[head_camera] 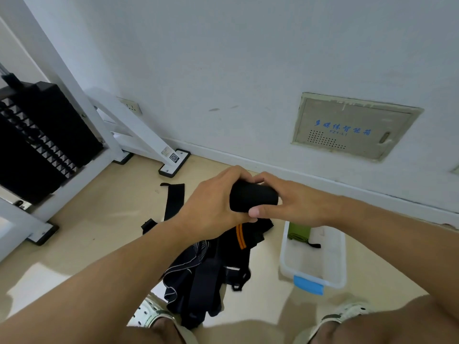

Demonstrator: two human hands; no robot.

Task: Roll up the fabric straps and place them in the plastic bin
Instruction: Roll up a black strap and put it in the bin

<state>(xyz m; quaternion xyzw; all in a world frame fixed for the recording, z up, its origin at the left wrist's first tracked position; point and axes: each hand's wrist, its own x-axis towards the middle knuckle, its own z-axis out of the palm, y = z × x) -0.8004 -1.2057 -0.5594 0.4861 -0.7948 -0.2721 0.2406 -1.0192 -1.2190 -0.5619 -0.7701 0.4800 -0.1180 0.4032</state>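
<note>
Gripping a rolled black strap, both hands' fingers curl around it above open floor, left of the bin.

You look from your head, forward and steeply down, close on your grip; floor below it, wall just beyond.

You're facing white wall, few scuff marks. Beige access panel set in wall on your right, blue lettering, vent holes, latch. Socket low on wall at left. White baseboard along beige floor. White gym frame on your left, black feet, black weight stack inside. Light even, soft shadows.
</note>
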